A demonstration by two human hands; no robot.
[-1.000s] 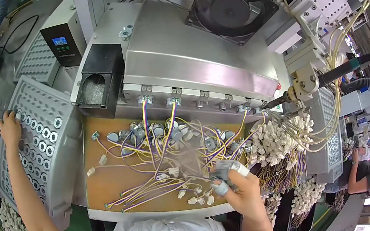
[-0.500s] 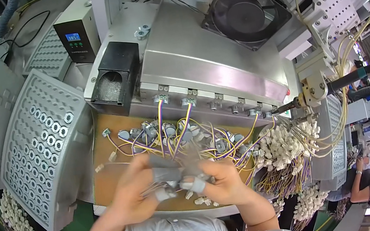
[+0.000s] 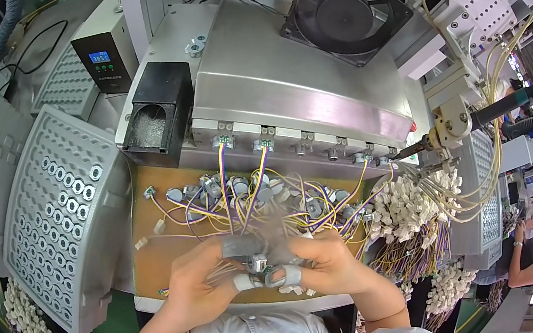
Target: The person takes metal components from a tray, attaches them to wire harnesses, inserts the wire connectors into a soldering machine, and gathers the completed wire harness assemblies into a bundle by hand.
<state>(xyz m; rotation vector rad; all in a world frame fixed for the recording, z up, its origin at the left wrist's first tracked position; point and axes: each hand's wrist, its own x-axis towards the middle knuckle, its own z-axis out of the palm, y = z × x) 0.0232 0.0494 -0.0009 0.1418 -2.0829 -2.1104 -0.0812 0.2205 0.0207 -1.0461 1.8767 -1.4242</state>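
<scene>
My left hand [image 3: 204, 279] is closed around a small silver motor-like part [image 3: 259, 264], and pale wires [image 3: 226, 269] run back through its fingers. My right hand [image 3: 323, 263] meets it from the other side, thumb and fingers pinched together; what they grip is mostly hidden. Grey tape wraps some fingertips of both hands. Just beyond the hands lies a pile of round grey motors [image 3: 239, 186] with yellow, purple and white wires, on a brown board [image 3: 167, 248]. Two wired parts [image 3: 223, 143] [image 3: 264, 145] sit in holders along the metal housing's front edge.
The metal housing [image 3: 278, 66] carries a black fan [image 3: 348, 12]. A soldering-iron-like tool [image 3: 431, 139] points at the holders from the right. White connector bundles [image 3: 414, 209] hang at right. Grey trays [image 3: 64, 221] of round parts and a black box [image 3: 160, 110] stand left.
The hands stay together and have turned slightly, so the silver part shows more clearly between them. The whole view has shifted a little.
</scene>
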